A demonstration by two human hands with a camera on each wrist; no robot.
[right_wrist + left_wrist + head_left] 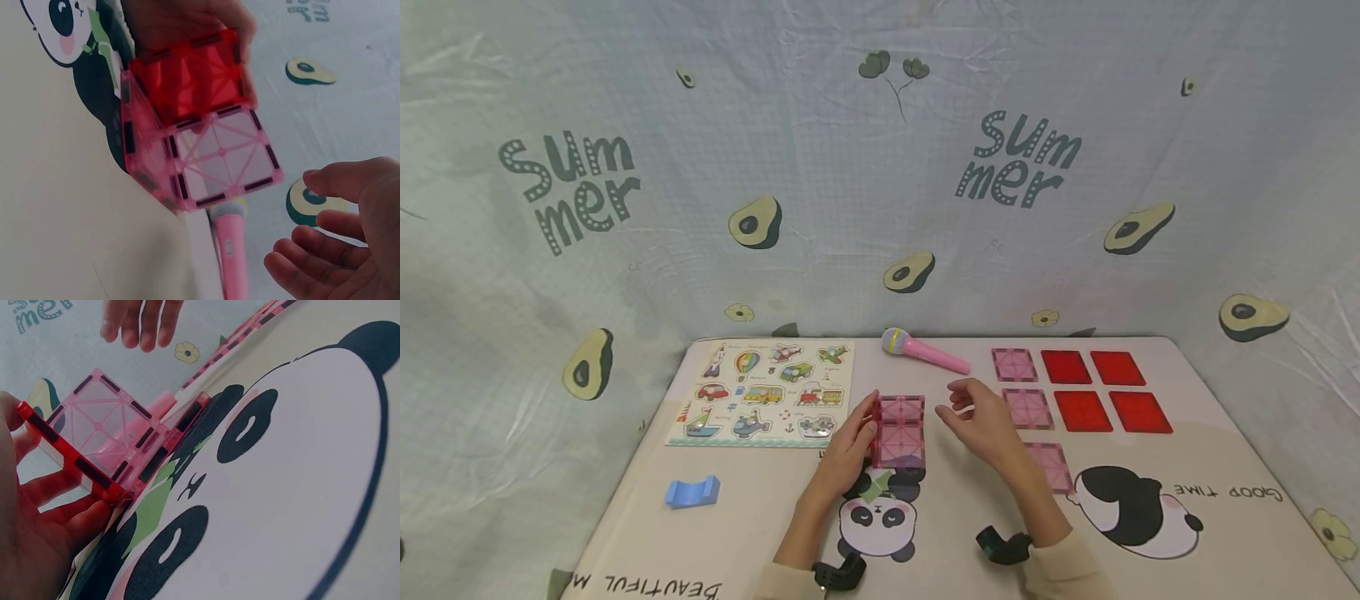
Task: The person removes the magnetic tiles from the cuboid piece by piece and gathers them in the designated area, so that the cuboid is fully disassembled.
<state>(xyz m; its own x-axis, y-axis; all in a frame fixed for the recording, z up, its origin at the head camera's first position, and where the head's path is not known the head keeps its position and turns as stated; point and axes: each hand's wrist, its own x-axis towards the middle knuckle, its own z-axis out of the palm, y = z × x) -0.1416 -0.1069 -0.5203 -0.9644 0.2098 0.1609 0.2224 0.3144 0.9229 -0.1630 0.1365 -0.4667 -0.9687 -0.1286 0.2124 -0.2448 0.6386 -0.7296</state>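
Observation:
My left hand (847, 446) touches the outer left face of an upright translucent red square tile (187, 75). Several of its fingers lie against that face, and none shows on the inner side. A pink magnetic square tile (100, 419) stands upright at right angles to the red one, along the back. Both meet a flat pink base tile (901, 446) on the table, so the three form an open corner. My right hand (981, 421) hovers to the right of them, its fingers loosely bent and nothing between them.
Behind the tiles lies a pink toy microphone (928, 352). A vehicle puzzle board (847, 367) is at the back left, with a blue block (692, 492) in front. Several loose pink tiles (1027, 408) and red tiles (1082, 412) lie right. A printed cloth wall (820, 167) rises behind.

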